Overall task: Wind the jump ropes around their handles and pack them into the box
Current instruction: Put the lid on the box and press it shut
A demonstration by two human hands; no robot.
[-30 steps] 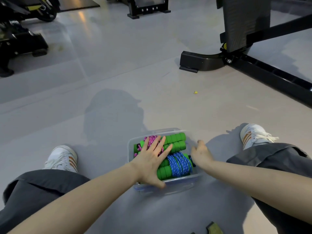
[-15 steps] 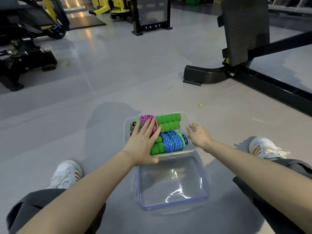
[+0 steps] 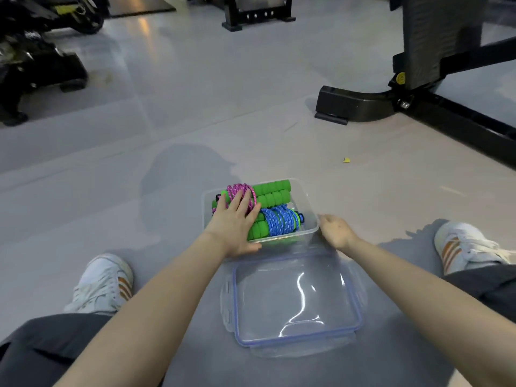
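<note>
A clear plastic box [image 3: 312,208] stands on the grey floor between my legs. Inside lie two wound jump ropes with green foam handles: a pink rope [image 3: 242,190] at the far left and a blue rope [image 3: 280,221] nearer. My left hand [image 3: 236,219] lies flat on the ropes with fingers spread, its thumb over the box's near rim. My right hand [image 3: 336,231] hovers open just outside the box's right near corner, palm turned up, touching nothing that I can see.
The clear lid [image 3: 296,297] with a blue seal lies upside down on the floor just in front of the box. My white shoes [image 3: 102,283] flank it. Black gym machine bases [image 3: 351,107] stand to the far right and far left. A small yellow scrap [image 3: 346,160] lies on the floor.
The view has tilted down, bringing the lid into sight. My right hand has come off the box's right edge and turned palm up. My left hand stays pressed on the ropes.
</note>
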